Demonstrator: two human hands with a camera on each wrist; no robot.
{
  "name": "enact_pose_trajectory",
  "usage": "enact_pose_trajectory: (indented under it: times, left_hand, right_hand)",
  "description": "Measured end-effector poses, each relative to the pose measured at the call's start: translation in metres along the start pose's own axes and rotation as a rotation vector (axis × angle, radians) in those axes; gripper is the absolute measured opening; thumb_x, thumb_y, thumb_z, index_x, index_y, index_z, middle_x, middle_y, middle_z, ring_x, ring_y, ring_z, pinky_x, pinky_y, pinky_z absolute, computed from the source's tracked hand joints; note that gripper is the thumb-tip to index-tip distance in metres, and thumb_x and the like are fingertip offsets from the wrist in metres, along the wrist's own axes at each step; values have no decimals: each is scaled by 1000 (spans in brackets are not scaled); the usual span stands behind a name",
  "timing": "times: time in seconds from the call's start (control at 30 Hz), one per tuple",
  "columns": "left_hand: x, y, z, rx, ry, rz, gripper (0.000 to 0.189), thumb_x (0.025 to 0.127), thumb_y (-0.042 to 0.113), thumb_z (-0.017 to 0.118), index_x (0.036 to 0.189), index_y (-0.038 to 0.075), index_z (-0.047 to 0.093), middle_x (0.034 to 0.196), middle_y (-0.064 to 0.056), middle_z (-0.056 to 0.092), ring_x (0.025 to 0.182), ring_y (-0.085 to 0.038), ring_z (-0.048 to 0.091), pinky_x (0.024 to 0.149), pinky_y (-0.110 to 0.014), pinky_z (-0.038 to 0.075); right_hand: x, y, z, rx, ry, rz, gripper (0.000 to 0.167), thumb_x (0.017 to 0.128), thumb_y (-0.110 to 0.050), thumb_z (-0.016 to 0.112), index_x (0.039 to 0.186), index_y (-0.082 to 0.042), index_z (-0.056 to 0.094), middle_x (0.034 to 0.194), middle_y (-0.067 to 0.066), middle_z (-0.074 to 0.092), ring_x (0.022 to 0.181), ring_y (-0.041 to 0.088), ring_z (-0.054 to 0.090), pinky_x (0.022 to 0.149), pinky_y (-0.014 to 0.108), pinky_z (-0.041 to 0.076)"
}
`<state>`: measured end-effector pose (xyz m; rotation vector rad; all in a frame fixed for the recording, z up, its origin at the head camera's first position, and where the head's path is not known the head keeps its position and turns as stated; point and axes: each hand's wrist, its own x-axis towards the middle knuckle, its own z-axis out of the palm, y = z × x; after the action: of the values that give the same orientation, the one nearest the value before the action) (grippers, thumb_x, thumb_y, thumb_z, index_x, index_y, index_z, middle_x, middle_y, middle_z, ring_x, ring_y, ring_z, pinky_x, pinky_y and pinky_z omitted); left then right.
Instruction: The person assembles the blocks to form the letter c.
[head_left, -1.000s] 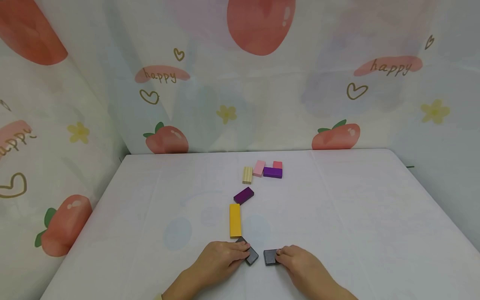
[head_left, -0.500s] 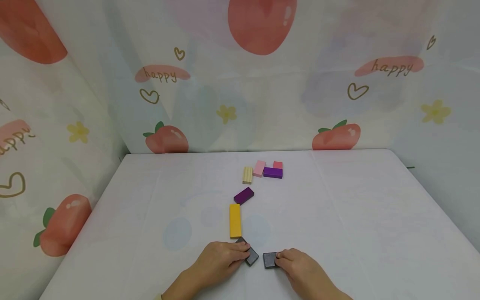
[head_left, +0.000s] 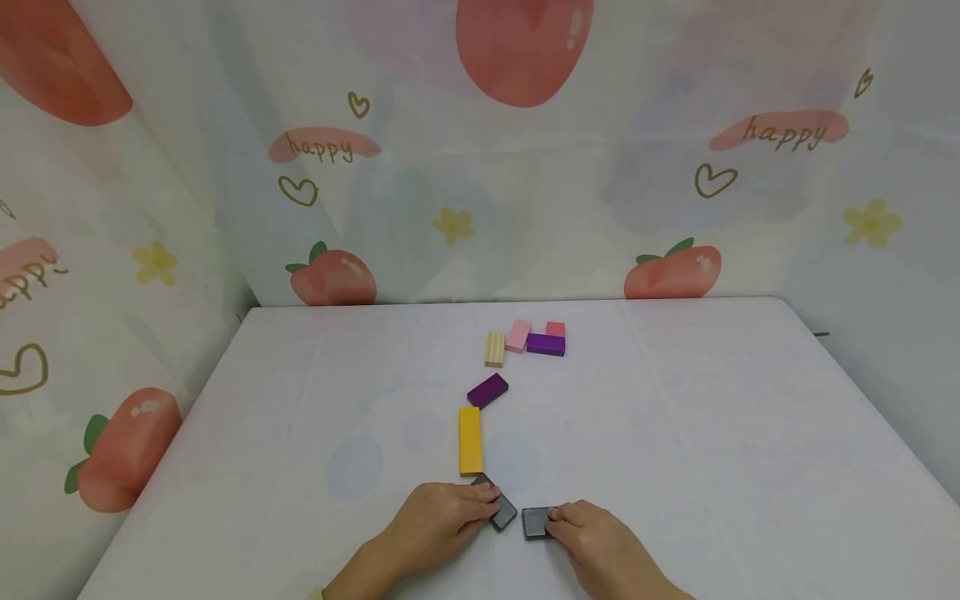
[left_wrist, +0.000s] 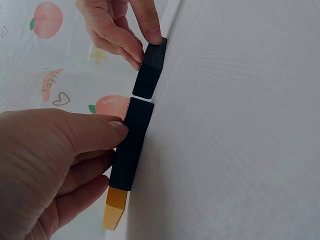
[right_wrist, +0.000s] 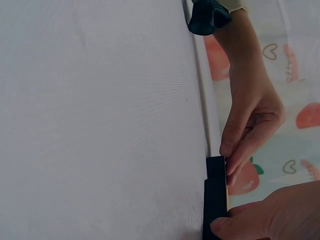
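Observation:
With thumb and fingers my left hand (head_left: 442,518) pinches a dark grey block (head_left: 506,515) that lies slanted on the white table. Its upper corner meets the lower end of a yellow block (head_left: 470,442). My right hand (head_left: 603,546) grips the right end of a second dark grey block (head_left: 535,523), lying flat to the right. A narrow gap parts the two grey blocks, also visible in the left wrist view between the nearer block (left_wrist: 131,145) and the farther block (left_wrist: 151,70). Fingers cover part of each grey block.
Beyond the yellow block, a dark purple block (head_left: 487,391) lies at an angle, touching its top end. Farther back are a ribbed cream block (head_left: 495,350), a pink block (head_left: 518,336), a violet block (head_left: 546,345) and a red block (head_left: 556,328). A printed curtain (head_left: 525,192) stands behind the table.
My right hand has slid its grey block slightly left and toward me, narrowing the gap to the other grey block. My left hand and the remaining blocks have stayed put.

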<state>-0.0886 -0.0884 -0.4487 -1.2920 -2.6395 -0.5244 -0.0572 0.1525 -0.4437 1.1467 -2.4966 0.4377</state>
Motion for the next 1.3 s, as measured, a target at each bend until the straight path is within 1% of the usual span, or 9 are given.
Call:
enact_pose_trajectory:
  times: [0.27,0.57,0.73,0.97,1.13,1.3]
  left_hand:
    - [0,0,-1,-2,-8,-6,20,84,19,68,104,16,72,111,8,63,103,0,56,81,-17,47]
    - [-1,0,1,-9,-8,-7,21,83,18,68,103,16,72,111,8,63,103,1,55,81,-16,46]
    - [-1,0,1,-16,0,-11,20,83,18,68,103,16,72,111,8,63,103,1,55,81,-16,46]
    - [0,1,-1,-14,-11,-22,21,83,18,69,104,17,72,111,8,63,103,1,55,81,-16,46]
    - [0,2,-2,-7,-4,-11,21,83,18,69,103,16,72,111,8,63,103,0,56,81,-17,46]
    - [1,1,-2,-8,-8,-17,21,83,18,68,104,16,72,111,8,63,103,0,56,80,-17,47]
  right_hand:
    - [0,-1,0,9,1,2,24,57,1,81,79,-4,70,83,0,61,74,9,58,65,16,47]
    - [0,-3,1,26,18,-17,25,57,1,81,78,-4,70,84,-1,61,75,8,56,66,15,46]
    - [0,-4,1,30,-6,-8,23,59,0,81,79,-5,71,85,-2,61,76,8,55,67,14,46]
    - [0,-4,1,30,3,-25,24,58,1,81,79,-3,70,84,0,61,76,10,56,66,15,46]
    - [1,-5,1,29,-2,-13,23,59,1,81,79,-3,70,84,1,61,76,11,57,66,15,46]
    - [1,-6,0,23,7,-12,24,58,1,81,79,-2,70,83,2,61,74,11,56,64,14,45]
